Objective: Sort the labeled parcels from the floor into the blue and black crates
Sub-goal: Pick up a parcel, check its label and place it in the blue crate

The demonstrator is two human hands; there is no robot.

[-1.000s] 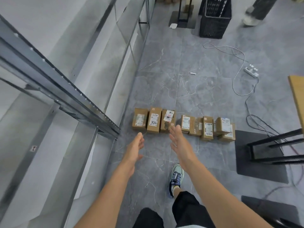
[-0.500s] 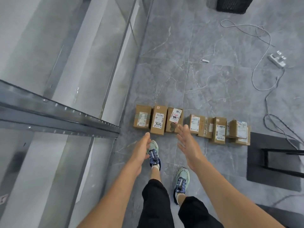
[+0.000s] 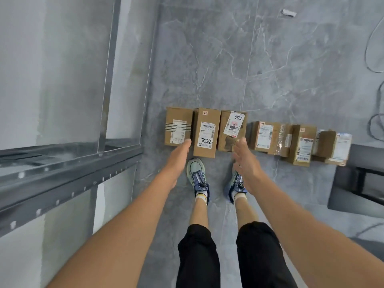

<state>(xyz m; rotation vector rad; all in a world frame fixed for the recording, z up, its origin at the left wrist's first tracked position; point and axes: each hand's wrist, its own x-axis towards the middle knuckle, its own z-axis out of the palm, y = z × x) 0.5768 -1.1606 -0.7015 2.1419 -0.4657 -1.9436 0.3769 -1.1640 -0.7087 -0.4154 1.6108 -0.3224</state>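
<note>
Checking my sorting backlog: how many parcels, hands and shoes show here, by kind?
Brown cardboard parcels: at least 7, right-end ones overlap
Bare hands: 2, left hand and right hand
Pale green and blue shoes: 2
Total: 11

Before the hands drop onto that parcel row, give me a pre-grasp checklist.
1. Left hand empty, fingers straight: ok.
2. Right hand empty, fingers straight: ok.
3. 7022 parcel label up, between the hands: ok.
4. Finger room beside it: not ok; left parcel and tilted-label parcel sit close against it.
5. Shoes short of the row: ok.
6. Blue and black crates located: cannot tell, out of frame.
</note>
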